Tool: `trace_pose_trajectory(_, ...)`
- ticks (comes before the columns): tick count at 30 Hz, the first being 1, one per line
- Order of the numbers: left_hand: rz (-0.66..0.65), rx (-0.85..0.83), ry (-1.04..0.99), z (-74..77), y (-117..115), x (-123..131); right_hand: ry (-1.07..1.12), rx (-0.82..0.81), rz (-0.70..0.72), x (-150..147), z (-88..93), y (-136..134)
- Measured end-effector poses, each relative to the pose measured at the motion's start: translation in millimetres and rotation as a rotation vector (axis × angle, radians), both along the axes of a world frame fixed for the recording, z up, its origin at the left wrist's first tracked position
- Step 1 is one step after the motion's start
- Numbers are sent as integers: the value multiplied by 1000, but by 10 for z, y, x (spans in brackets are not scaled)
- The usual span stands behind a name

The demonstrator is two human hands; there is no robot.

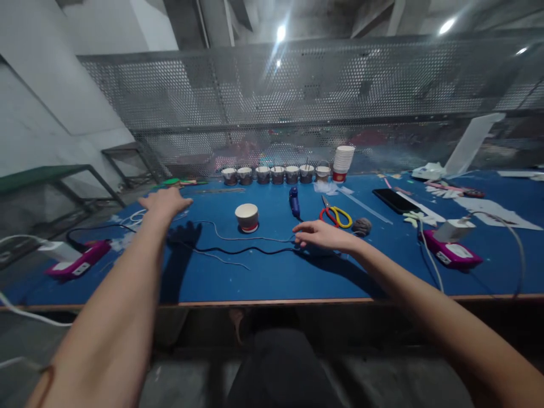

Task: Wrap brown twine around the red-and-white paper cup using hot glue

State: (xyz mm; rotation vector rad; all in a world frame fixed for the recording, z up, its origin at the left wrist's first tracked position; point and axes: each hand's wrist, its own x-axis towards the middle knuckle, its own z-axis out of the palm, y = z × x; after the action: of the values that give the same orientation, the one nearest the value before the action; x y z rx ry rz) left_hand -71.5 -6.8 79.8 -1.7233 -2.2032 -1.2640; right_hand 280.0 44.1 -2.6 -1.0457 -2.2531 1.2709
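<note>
My left hand point(165, 202) is stretched over the left side of the table, fingers spread and apart, with nothing visible in it. A thin grey string point(250, 238) runs across the tabletop to the fingertips of my right hand point(318, 234), which are curled together on its end. Near the middle, a white paper cup point(247, 217) with a grey-wrapped lower part stands upright. A blue glue gun point(294, 202) lies behind my right hand; its black cord point(246, 251) passes below the string. Scissors point(335, 215) with red and yellow handles and a grey yarn ball point(362, 226) lie beyond that hand.
Several wrapped cups point(277, 175) line the back edge beside a stack of paper cups point(342, 163). A black phone point(396, 200) lies at right. Purple power strips point(454, 253) with plugged-in chargers sit at both sides. A perforated metal screen point(272, 107) stands behind the blue table point(263, 286).
</note>
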Motion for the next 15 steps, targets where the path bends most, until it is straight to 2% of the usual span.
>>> trace_pose_trajectory(3,152,52,140,-85,-40,184,-78,130,71,51,62,-100)
trace_pose_trajectory(4,167,105,199,-103,-47,287,-119,194,92,91,101,-141)
trace_pose_trajectory(6,129,207,247,-143,-56,555,-178,314,114,207,196,-223)
trace_pose_trajectory(8,63,281,251,-212,-68,888,-141,368,81,370,294,-286)
trace_pose_trajectory(9,-33,280,253,-263,-75,1067,-94,366,41,464,334,-304)
trace_pose_trajectory(11,-306,184,255,-393,-80,1421,22,332,-72,664,379,-302)
trace_pose_trajectory(13,-559,-15,267,-546,-53,1734,122,287,-184,862,360,-245)
trace_pose_trajectory(15,-683,-229,320,-696,13,1981,90,301,-252,1035,277,-139)
